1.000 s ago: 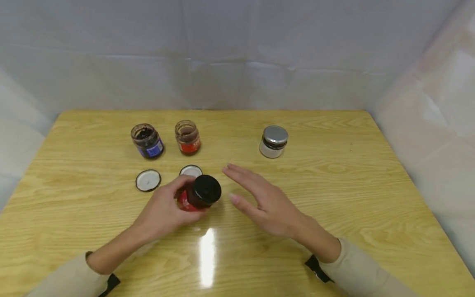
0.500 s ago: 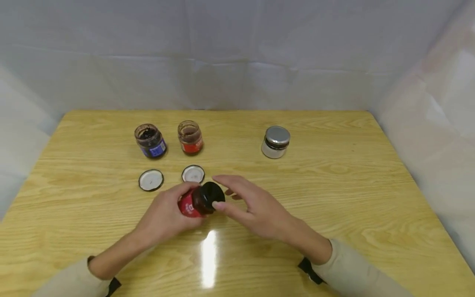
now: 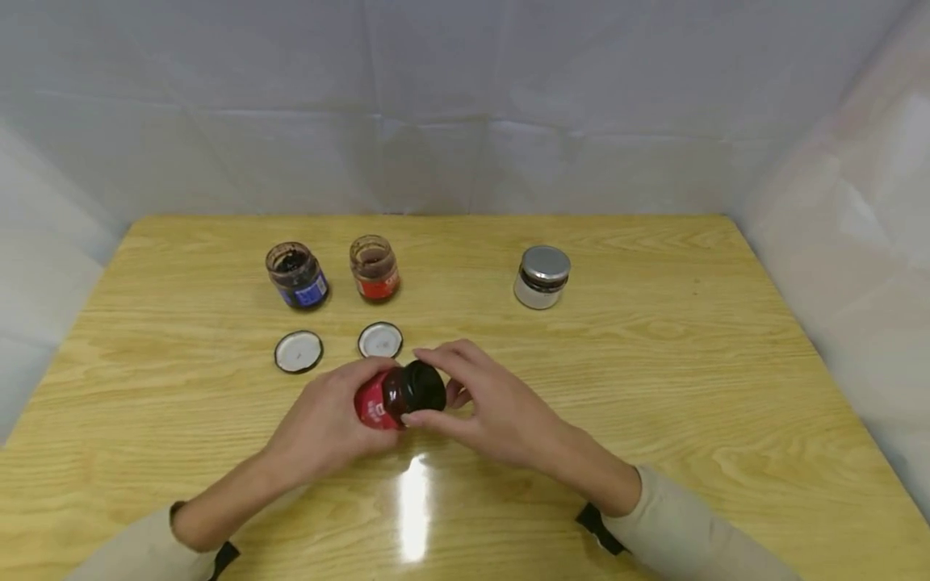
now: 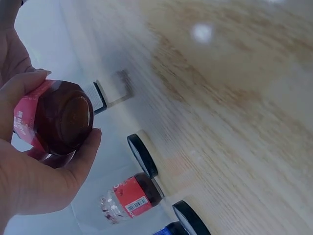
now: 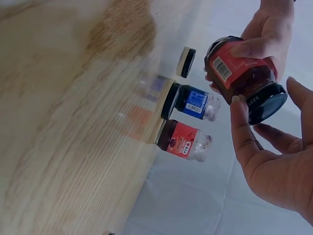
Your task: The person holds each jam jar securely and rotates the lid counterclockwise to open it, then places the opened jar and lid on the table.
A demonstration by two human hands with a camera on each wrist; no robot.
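Your left hand (image 3: 327,424) grips the red-labelled jar (image 3: 379,401), tilted just above the tabletop (image 3: 654,379); your right hand (image 3: 487,407) has its fingers (image 3: 436,353) curled round the jar's black lid (image 3: 424,387). Two loose lids (image 3: 299,352) lie just beyond; two open jars (image 3: 297,276) stand behind them.

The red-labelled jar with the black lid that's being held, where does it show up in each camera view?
Head: the red-labelled jar is at centre, tilted, between left hand and right hand.
Left wrist: at left, base toward the camera.
Right wrist: upper right, black lid pointing down-right.
Shared landmark: the open red-labelled jar standing on the table.
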